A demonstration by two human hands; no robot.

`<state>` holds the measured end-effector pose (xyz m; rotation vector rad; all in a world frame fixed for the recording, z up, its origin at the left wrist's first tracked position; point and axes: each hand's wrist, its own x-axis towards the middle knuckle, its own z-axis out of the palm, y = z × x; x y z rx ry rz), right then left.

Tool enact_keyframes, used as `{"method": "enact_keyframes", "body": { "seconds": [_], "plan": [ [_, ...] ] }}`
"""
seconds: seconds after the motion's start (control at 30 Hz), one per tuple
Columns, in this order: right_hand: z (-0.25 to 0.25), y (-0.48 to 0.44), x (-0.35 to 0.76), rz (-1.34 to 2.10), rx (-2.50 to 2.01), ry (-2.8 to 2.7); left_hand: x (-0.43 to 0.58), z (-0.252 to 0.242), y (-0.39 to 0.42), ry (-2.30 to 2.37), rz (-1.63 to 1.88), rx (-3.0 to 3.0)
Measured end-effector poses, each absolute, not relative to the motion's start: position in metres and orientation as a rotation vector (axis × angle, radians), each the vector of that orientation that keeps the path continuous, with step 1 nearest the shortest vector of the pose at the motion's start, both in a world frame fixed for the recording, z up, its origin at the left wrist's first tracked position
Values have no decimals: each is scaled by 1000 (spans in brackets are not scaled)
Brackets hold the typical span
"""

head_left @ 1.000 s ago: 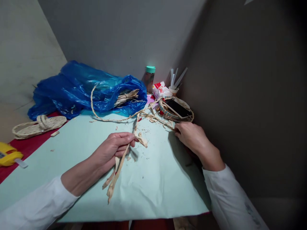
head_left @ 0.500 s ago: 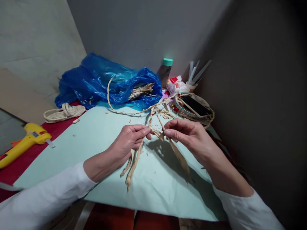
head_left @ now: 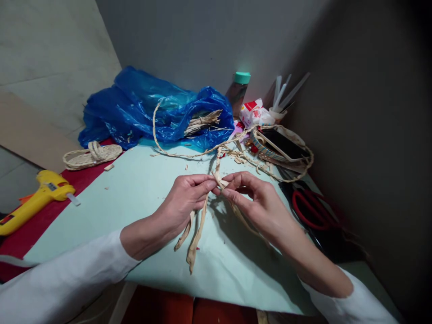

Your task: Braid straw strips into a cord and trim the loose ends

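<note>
A long braid of dried straw-coloured plant fibre (head_left: 189, 155) loops across the table, and its working end lies between my hands. My left hand (head_left: 192, 193) is closed, thumb and fingers pinching the braid's end. Two loose fibre strips (head_left: 199, 231) hang below that hand. Close by on the right, my right hand (head_left: 251, 193) is closed in a pinch on another fibre strip, whose tail (head_left: 245, 219) trails down beneath the palm. The exact crossing of the strips is partly covered by my fingertips.
A blue plastic bag (head_left: 135, 108) holds a fibre bundle (head_left: 202, 122). On the left lie a woven slipper (head_left: 92, 154) and a yellow glue gun (head_left: 42, 198). Rightward are a basket with a phone (head_left: 285, 144), red-handled scissors (head_left: 310, 209), a green-lidded bottle (head_left: 238, 92) and a cup of glue sticks (head_left: 277, 114).
My right hand has moved left, bringing its strip against the braid end beside my left hand. The view has shifted slightly, and the red-handled scissors now show on the right.
</note>
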<state>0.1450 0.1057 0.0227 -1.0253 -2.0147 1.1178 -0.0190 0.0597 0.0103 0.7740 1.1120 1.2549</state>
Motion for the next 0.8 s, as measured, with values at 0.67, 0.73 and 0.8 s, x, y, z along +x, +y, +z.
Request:
{"method": "enact_keyframes", "body": {
  "seconds": [0.67, 0.73, 0.8],
  "plan": [
    [34, 125, 159, 915, -905, -2426, -21, 16, 58, 1137, 1028, 816],
    [34, 128, 160, 912, -881, -2451, -21, 16, 59, 1144, 1019, 776],
    [32, 131, 161, 888, -833, -2476, -22, 16, 61, 1143, 1013, 761]
  ]
}}
